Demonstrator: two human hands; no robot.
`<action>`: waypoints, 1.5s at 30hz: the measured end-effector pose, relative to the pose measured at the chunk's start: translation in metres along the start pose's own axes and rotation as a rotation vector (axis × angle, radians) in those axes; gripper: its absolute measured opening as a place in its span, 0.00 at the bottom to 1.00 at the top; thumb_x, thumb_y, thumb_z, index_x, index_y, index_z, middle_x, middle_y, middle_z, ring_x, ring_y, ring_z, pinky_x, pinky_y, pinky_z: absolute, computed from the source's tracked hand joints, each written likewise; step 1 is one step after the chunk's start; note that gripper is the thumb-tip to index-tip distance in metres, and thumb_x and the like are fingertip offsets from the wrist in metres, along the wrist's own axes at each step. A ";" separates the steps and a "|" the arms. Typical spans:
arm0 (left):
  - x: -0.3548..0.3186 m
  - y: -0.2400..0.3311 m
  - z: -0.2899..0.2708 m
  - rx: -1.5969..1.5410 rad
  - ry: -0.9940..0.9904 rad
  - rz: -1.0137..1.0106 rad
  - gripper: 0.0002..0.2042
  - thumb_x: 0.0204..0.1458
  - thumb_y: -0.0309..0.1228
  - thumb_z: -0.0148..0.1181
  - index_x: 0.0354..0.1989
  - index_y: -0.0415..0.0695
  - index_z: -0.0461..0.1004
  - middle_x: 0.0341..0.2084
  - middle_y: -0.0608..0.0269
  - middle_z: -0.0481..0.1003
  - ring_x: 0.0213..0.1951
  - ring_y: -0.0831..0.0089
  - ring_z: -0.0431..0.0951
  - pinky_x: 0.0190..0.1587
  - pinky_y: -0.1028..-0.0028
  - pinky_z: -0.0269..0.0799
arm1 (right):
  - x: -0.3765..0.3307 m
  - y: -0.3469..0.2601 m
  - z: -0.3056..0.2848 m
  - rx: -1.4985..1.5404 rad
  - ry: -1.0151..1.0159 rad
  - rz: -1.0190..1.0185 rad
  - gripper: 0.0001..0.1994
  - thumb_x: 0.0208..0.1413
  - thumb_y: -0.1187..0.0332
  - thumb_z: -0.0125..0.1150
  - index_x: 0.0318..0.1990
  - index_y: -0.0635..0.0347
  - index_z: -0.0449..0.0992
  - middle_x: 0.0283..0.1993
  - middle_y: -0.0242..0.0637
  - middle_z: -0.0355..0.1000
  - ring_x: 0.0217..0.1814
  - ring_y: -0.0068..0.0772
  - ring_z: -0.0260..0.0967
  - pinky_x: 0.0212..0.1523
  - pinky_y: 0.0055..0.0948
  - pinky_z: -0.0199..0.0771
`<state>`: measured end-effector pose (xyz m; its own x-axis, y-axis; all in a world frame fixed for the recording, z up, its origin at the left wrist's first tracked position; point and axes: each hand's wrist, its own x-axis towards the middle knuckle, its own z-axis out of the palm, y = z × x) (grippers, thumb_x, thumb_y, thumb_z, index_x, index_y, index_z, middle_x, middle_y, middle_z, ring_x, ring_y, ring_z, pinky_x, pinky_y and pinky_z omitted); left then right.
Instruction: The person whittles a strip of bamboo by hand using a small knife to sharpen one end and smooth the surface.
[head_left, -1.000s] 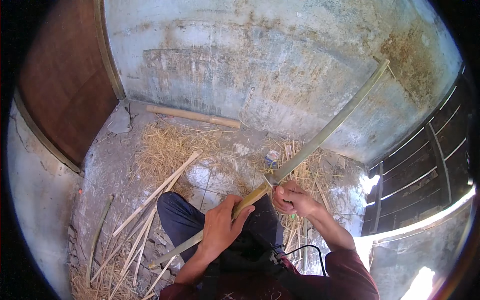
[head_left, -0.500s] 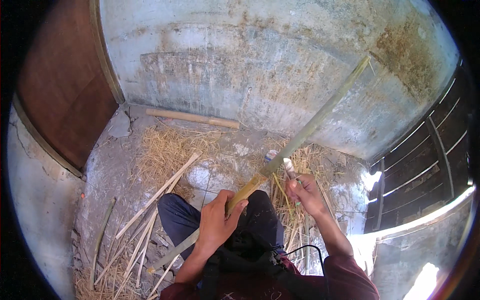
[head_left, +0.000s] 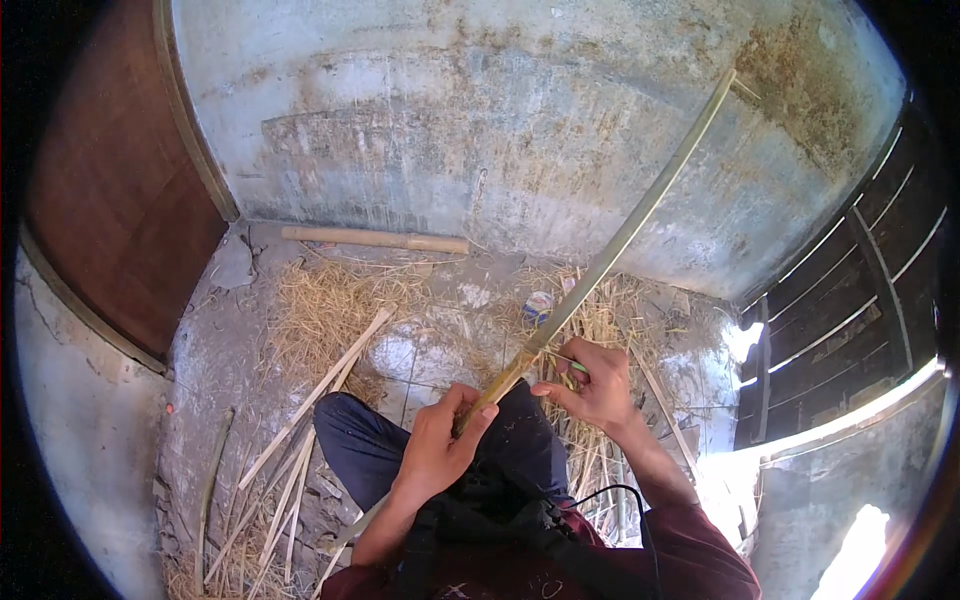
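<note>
Since the earlier frame the right hand [head_left: 592, 385] has dropped lower against the long bamboo strip [head_left: 610, 255], whose far tip has swung slightly right along the concrete wall [head_left: 500, 130]. Left of the person, split bamboo slats [head_left: 310, 400] lie on straw [head_left: 320, 315] over the floor. The left hand [head_left: 440, 450] is closed around the strip's lower part above the knee. The right hand's fingers pinch a small blade at the strip; how tightly cannot be told. A dark slatted gate [head_left: 850, 300] stands at right.
</note>
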<state>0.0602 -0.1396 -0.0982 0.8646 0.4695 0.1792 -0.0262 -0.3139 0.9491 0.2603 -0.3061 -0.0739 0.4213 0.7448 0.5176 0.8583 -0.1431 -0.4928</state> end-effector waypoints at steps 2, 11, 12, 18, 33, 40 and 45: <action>0.001 -0.001 0.001 -0.014 0.012 0.015 0.10 0.68 0.33 0.63 0.41 0.37 0.75 0.19 0.62 0.71 0.23 0.77 0.67 0.28 0.70 0.62 | 0.000 0.000 0.001 -0.005 0.018 -0.006 0.23 0.49 0.50 0.84 0.32 0.59 0.77 0.27 0.31 0.74 0.19 0.27 0.71 0.22 0.30 0.70; 0.004 0.003 0.002 -0.004 0.001 0.022 0.11 0.68 0.34 0.63 0.41 0.36 0.75 0.18 0.63 0.68 0.23 0.79 0.65 0.27 0.70 0.60 | 0.007 0.001 0.011 -0.029 0.043 -0.089 0.21 0.51 0.50 0.81 0.37 0.58 0.83 0.26 0.34 0.76 0.19 0.31 0.73 0.22 0.33 0.71; 0.004 0.000 0.004 -0.017 0.005 0.036 0.11 0.68 0.34 0.62 0.42 0.36 0.75 0.18 0.63 0.68 0.23 0.79 0.64 0.27 0.70 0.59 | 0.006 0.002 0.011 -0.035 0.033 -0.089 0.21 0.52 0.50 0.81 0.37 0.58 0.83 0.25 0.34 0.75 0.19 0.32 0.73 0.22 0.33 0.71; 0.005 -0.001 -0.001 0.015 -0.069 -0.034 0.12 0.69 0.35 0.62 0.43 0.37 0.74 0.20 0.54 0.72 0.21 0.68 0.70 0.27 0.65 0.62 | 0.008 0.005 0.018 -0.016 0.013 -0.139 0.18 0.55 0.52 0.78 0.34 0.59 0.83 0.24 0.37 0.73 0.21 0.39 0.73 0.21 0.37 0.70; 0.004 -0.005 0.000 -0.017 0.011 0.018 0.11 0.69 0.34 0.62 0.42 0.36 0.74 0.18 0.61 0.68 0.22 0.76 0.64 0.26 0.69 0.58 | 0.007 0.001 0.032 0.363 -0.137 0.074 0.22 0.70 0.61 0.65 0.22 0.62 0.77 0.17 0.37 0.69 0.17 0.33 0.69 0.21 0.36 0.66; 0.003 -0.005 -0.001 0.053 0.018 0.067 0.10 0.68 0.32 0.63 0.41 0.36 0.74 0.18 0.55 0.70 0.20 0.66 0.68 0.26 0.64 0.61 | -0.004 0.006 0.033 0.646 -0.386 0.221 0.36 0.77 0.47 0.50 0.14 0.57 0.71 0.12 0.29 0.65 0.15 0.24 0.63 0.20 0.30 0.62; 0.000 -0.001 0.003 0.057 0.021 0.065 0.11 0.68 0.33 0.62 0.41 0.36 0.74 0.18 0.53 0.71 0.20 0.64 0.70 0.26 0.64 0.62 | -0.008 0.013 0.032 0.671 -0.381 0.160 0.35 0.78 0.47 0.49 0.15 0.57 0.71 0.12 0.28 0.65 0.15 0.24 0.62 0.20 0.30 0.63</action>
<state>0.0619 -0.1420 -0.1004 0.8513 0.4636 0.2457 -0.0525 -0.3907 0.9190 0.2586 -0.2932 -0.1071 0.2913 0.9378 0.1889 0.3844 0.0661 -0.9208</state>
